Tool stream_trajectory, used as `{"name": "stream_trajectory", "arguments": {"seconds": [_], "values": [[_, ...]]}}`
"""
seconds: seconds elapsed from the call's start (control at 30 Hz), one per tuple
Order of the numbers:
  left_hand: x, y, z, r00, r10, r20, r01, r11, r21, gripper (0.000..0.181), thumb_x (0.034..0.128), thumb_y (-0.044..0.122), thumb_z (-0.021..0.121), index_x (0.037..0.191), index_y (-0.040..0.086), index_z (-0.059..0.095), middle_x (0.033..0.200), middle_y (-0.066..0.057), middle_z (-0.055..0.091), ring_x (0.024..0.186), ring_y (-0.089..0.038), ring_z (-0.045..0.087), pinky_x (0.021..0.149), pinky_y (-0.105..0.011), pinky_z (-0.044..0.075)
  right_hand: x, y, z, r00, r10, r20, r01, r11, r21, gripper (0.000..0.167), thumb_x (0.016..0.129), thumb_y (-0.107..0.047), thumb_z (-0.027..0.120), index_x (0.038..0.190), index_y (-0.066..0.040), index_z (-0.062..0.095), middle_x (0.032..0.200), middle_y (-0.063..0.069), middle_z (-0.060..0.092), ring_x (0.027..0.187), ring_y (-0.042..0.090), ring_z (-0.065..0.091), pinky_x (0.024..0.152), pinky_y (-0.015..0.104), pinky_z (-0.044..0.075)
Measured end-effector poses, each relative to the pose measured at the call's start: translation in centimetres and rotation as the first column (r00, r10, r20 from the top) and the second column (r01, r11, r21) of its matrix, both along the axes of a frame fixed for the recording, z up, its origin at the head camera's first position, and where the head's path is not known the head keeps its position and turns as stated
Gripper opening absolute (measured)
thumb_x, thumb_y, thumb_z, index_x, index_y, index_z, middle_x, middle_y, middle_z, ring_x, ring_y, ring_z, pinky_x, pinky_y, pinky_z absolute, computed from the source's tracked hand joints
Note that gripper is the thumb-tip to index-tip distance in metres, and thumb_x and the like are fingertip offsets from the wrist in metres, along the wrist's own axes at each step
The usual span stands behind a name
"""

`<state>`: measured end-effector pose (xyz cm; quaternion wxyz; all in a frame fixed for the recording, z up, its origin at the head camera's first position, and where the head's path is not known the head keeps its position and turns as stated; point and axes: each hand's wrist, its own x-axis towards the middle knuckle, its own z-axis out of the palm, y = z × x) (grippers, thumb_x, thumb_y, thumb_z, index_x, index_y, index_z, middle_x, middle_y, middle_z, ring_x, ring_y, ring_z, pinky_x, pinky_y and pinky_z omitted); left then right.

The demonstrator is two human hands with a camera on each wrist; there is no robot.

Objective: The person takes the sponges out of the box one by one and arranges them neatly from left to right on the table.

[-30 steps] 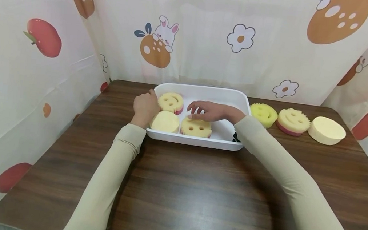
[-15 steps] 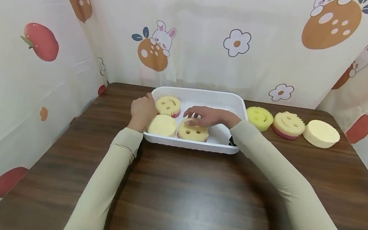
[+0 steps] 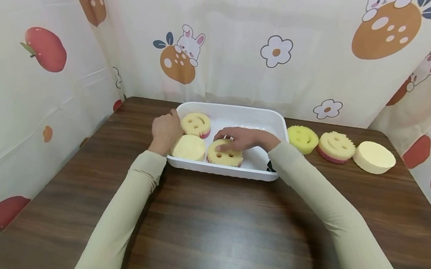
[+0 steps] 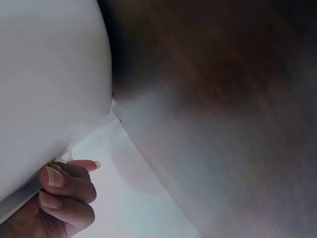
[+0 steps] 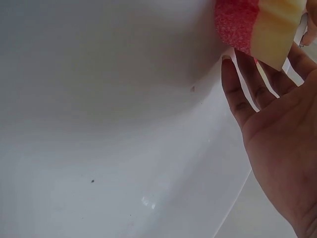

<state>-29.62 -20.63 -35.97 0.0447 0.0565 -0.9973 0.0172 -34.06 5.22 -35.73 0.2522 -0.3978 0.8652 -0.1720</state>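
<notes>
"While my left hand (image 3: 165,130) grips the white tray (image 3: 220,169), my right hand (image 3: 240,138) has moved its thumb further onto the face sponge (image 3: 224,159)."

"So now it is held?"

"Yes, pinched, half-open fingers, near side inside."

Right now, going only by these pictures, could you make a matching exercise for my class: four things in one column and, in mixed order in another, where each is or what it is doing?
Things
1. Left hand
2. Right hand
3. Bright yellow sponge
4. White tray

Places and states
A. Touching a sponge with a cut-out face inside the tray
B. On the table, with three sponges inside it
C. Gripping the side of the tray
D. Outside the tray, in a row of three

Right pairs: 1-C, 2-A, 3-D, 4-B
</notes>
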Motion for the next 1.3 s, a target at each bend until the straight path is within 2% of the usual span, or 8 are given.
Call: {"name": "stream_trajectory", "arguments": {"seconds": [0.17,0.37,0.6,0.9,1.3], "values": [[-0.03,-0.01,0.01,1.0,0.003,-0.01,-0.003,1.0,0.008,0.062,0.0944,0.034,0.056,0.139,-0.007,0.04,0.107,-0.022,0.068,0.089,-0.035,0.07,0.072,-0.044,0.056,0.07,-0.05,0.08,1.0,0.011,-0.001,-0.011,1.0,0.018,0.049,0.094,-0.053,0.06,0.134,-0.026,0.055,0.137,-0.001,0.054,0.127,0.021,0.046,0.117,0.045,0.032],[0.16,0.02,0.04,1.0,-0.006,0.007,0.006,1.0,0.015,0.063,0.094,0.034,0.056,0.138,-0.007,0.04,0.108,-0.021,0.068,0.091,-0.035,0.07,0.074,-0.045,0.056,0.29,-0.09,0.08,0.999,0.017,0.04,-0.018,1.0,0.025,0.048,0.093,-0.052,0.061,0.133,-0.026,0.056,0.133,-0.001,0.056,0.124,0.022,0.046,0.115,0.045,0.035],[0.27,-0.23,-0.02,1.0,0.005,0.002,-0.005,1.0,0.018,0.062,0.0938,0.033,0.055,0.138,-0.007,0.04,0.109,-0.023,0.068,0.091,-0.036,0.07,0.075,-0.045,0.056,0.33,-0.29,0.01,0.999,0.04,0.025,-0.04,0.999,0.017,0.044,0.093,-0.052,0.062,0.13,-0.029,0.058,0.13,-0.003,0.057,0.122,0.021,0.047,0.113,0.044,0.036],[0.28,-0.23,-0.25,1.0,0.008,0.01,-0.008,1.0,0.018,0.062,0.0943,0.031,0.053,0.141,-0.008,0.038,0.11,-0.023,0.068,0.092,-0.036,0.07,0.074,-0.045,0.056,0.58,-0.15,0.09,0.999,0.026,0.04,-0.026,0.999,0.018,0.042,0.092,-0.053,0.063,0.127,-0.031,0.059,0.13,-0.004,0.057,0.124,0.022,0.047,0.113,0.046,0.035],[0.19,0.02,-0.03,1.0,0.006,0.017,-0.006,1.0,0.012,0.066,0.0951,0.033,0.053,0.143,-0.008,0.037,0.112,-0.023,0.068,0.092,-0.035,0.07,0.075,-0.045,0.056,0.11,0.21,0.48,0.996,0.086,-0.017,-0.087,0.994,-0.058,0.031,0.099,-0.038,0.058,0.126,-0.023,0.061,0.127,-0.002,0.061,0.124,0.019,0.052,0.113,0.043,0.038]]}}
